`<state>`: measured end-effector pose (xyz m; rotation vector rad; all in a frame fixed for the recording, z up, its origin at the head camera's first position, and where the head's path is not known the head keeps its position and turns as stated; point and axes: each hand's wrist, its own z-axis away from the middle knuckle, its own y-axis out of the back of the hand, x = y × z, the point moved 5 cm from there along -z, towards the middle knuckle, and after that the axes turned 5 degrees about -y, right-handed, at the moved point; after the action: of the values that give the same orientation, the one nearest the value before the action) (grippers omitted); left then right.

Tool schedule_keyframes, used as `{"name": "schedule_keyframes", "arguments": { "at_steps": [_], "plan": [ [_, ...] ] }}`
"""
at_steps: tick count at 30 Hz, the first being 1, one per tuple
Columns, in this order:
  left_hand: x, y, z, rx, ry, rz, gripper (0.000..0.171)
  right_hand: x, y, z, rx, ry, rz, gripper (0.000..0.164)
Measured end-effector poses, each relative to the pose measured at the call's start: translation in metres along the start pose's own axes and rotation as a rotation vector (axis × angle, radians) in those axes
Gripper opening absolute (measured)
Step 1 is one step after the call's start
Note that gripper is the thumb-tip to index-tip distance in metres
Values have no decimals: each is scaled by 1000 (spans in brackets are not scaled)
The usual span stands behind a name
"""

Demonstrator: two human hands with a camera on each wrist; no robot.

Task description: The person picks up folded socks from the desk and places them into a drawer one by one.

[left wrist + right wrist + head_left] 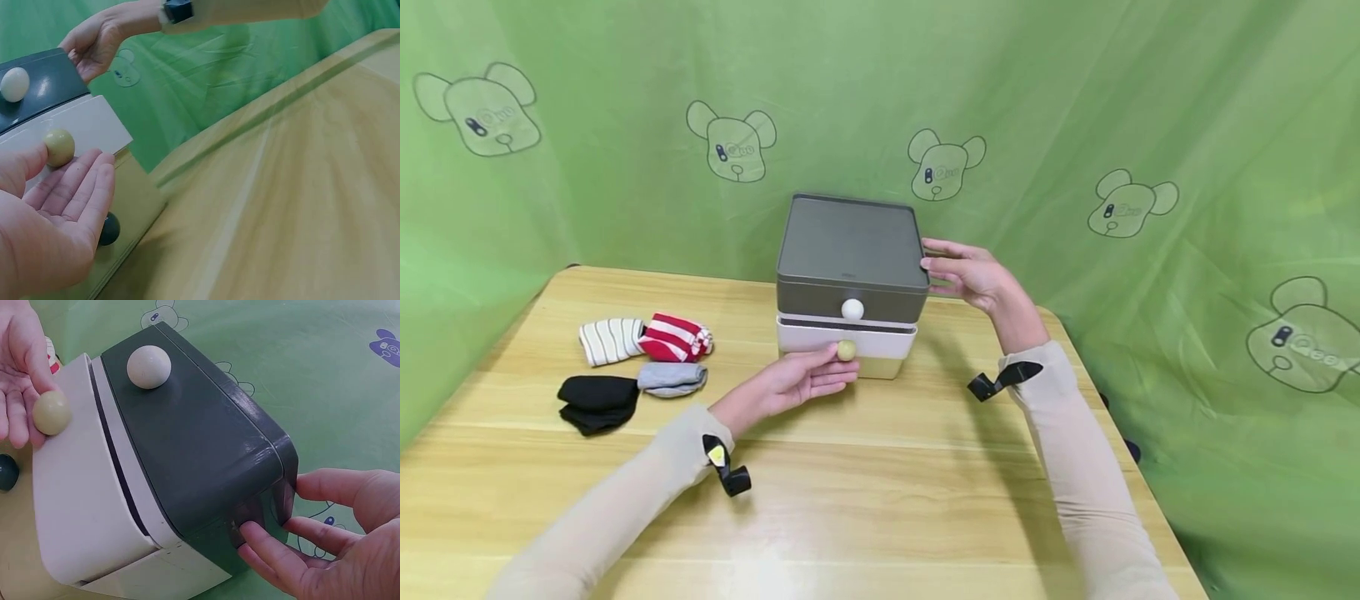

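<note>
A small three-tier drawer box (853, 237) stands at the back of the table, with a dark grey top tier, a white middle drawer (87, 481) and a cream bottom drawer (134, 194). The white drawer sits slightly forward, showing a thin dark gap above it. Its round yellow-green knob (60, 147) is pinched by my left hand (801, 379), thumb on one side and fingers beneath. My right hand (970, 275) touches the right side of the dark top tier, fingers fairly straight and fingertips against its edge and wall.
Left on the wooden table (880, 500) lie a striped white sock bundle (612, 341), a red-and-white one (674, 337), a grey one (672, 378) and a black one (598, 403). The top tier has a white knob (149, 367); the bottom drawer's is dark green (109, 229). Green curtain (850, 83) hangs behind.
</note>
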<state>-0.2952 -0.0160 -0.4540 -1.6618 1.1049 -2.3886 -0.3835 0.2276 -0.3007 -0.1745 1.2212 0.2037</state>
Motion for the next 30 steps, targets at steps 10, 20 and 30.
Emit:
{"name": "schedule_keyframes", "arguments": {
  "at_steps": [10, 20, 30],
  "plan": [
    [-18, -6, 28, -17, -6, -23, 51, 0, -1, 1, 4, 5, 13, 63],
    [-37, -12, 45, -65, 5, -5, 48, 2, 1, 0, 1, 11, 22, 64],
    [-46, -20, 58, -81, 33, -6, 47, 3, 2, -1, -3, 15, 5, 64]
  ]
}}
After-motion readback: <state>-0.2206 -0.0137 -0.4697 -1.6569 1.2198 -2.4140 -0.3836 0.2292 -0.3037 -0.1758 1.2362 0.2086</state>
